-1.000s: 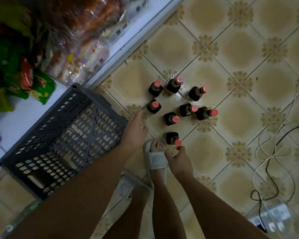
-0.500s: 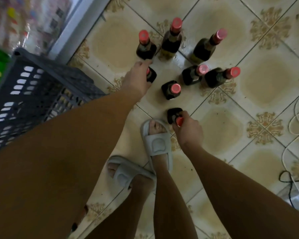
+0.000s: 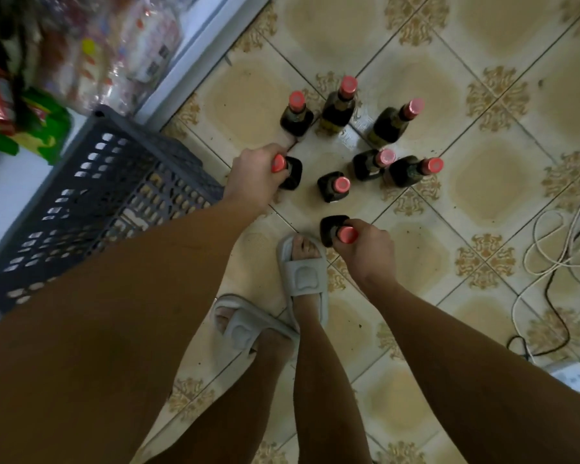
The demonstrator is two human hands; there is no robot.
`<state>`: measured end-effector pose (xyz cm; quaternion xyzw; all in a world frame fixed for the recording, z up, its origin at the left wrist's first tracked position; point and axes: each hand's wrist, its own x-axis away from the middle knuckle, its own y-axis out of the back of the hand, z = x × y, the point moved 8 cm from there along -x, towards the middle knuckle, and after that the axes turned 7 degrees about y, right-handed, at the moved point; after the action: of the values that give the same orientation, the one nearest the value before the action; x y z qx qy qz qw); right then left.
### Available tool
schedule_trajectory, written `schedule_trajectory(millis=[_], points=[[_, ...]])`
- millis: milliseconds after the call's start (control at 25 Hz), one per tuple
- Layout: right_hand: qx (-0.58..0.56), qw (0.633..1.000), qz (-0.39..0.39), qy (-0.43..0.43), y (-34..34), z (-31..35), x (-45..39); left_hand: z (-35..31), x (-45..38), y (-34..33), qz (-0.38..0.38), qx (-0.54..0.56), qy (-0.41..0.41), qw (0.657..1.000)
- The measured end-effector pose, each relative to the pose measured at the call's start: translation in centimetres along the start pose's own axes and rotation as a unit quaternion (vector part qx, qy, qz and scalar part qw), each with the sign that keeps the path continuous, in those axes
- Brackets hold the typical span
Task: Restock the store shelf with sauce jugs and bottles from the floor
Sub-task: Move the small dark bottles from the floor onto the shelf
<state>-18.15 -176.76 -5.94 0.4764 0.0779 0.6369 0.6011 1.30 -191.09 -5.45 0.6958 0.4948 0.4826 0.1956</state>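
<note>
Head view: looking straight down at a patterned tile floor [image 3: 503,202], two bare arms reached toward a cluster of dark sauce bottles with red caps.
Left hand: the left hand [image 3: 253,179] was curled around the neck of the near-left bottle [image 3: 290,172], fingers wrapped just under its red cap; the bottle stood on the floor beside the crate.
Right hand: the right hand [image 3: 365,251] was closed around the neck of the nearest bottle [image 3: 332,229], the cap poking out between thumb and fingers; that bottle stood just ahead of the toes.
Lift: I could not tell whether either bottle had left the floor.
Other bottles: six more stood untouched on the floor, namely a middle bottle [image 3: 334,189] between the two hands, a pair of bottles [image 3: 392,167] to its right standing close together, and a back row of three bottles [image 3: 339,108].
Crate: a grey slotted plastic crate [image 3: 91,202] sat on the floor at the left, against the shelf base.
Shelf: the white shelf [image 3: 10,182] at upper left carried blurred packets.
Feet: grey slippers [image 3: 302,272] stood crossed, one ahead of the other.
Cables: white and black cords [image 3: 549,249] lay looped on the floor at the right.
</note>
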Motion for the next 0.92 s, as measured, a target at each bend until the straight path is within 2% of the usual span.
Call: schedule_trajectory(millis=[200, 320, 480, 640, 840, 920], points=[[-0.078, 0.996, -0.033, 0.012, 4.6, 6.5, 1.9, -0.7, 5.0, 8.3, -0.049, 0.015, -0.007, 0.999], [-0.073, 0.995, -0.025, 0.067, 6.4, 11.5, 2.4, -0.5, 7.5, 13.2, -0.081, 0.039, -0.028, 0.996], [-0.133, 0.985, -0.044, 0.099, 8.8, 18.0, 2.2, 0.7, 9.2, 20.0, -0.135, 0.14, -0.016, 0.981], [-0.152, 0.97, -0.045, 0.182, 11.5, 25.8, 2.5, 1.6, 11.3, 27.7, -0.19, 0.285, 0.018, 0.939], [-0.112, 0.929, -0.101, 0.339, 16.7, 38.7, 4.1, 2.5, 15.9, 38.1, -0.329, 0.401, 0.021, 0.855], [-0.136, 0.912, -0.09, 0.375, 17.6, 44.3, 5.4, 2.9, 17.5, 42.3, -0.376, 0.428, 0.023, 0.821]])
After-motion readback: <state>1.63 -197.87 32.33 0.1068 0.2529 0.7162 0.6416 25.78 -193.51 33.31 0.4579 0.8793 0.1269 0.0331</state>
